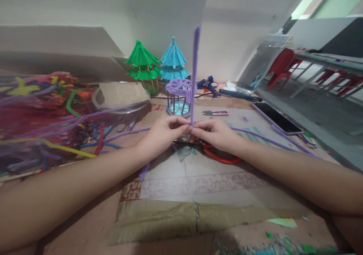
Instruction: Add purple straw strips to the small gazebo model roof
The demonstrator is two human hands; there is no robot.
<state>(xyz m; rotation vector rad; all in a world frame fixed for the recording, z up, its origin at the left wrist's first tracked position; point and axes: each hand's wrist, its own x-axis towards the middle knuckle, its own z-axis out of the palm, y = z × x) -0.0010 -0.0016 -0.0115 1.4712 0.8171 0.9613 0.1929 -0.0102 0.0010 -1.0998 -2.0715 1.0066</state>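
My left hand [172,128] and my right hand [211,132] meet in front of me, each pinching purple pipe cleaner [195,66]. One length stands upright from between the fingertips, and others stretch out sideways past both wrists. How they join is hidden by my fingers. Just beyond stands a small purple frame [181,86] with a spoked top, dark posts and a light-blue base. Red-handled scissors [224,157] lie under my right hand, their blades partly covered.
Green [141,64] and blue [173,60] tiered pipe-cleaner towers stand at the back. Beside them are a blue glue gun [208,85], pink thread snips [217,113], a phone [276,117] and a plastic bottle [255,69]. Colourful pipe cleaners [36,122] heap at left. Cardboard [198,183] covers the table.
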